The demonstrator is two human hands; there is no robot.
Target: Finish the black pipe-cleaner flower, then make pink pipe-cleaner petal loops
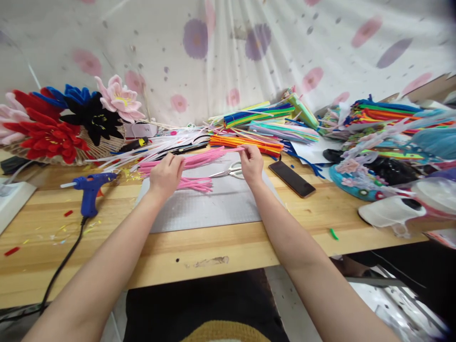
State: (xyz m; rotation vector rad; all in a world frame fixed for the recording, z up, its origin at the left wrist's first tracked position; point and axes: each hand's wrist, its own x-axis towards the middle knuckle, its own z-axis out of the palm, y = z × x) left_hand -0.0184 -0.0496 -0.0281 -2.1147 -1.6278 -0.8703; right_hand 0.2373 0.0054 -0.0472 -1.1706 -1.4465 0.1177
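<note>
My left hand [166, 175] is closed on a bunch of long, fuzzy pink stems [204, 157]. My right hand [251, 165] pinches the tip of a pink stem sticking out of that bunch. The bunch is over a flat grey mat with thin grid lines [213, 213], and more fuzzy pink stems [195, 184] lie nearer to me. Silver scissors with white handles [233, 171] are near my right hand. A flat black phone [292, 178] is to the right, and a blue glue gun [90, 191] sits to the left on the light wooden table [160, 254].
</note>
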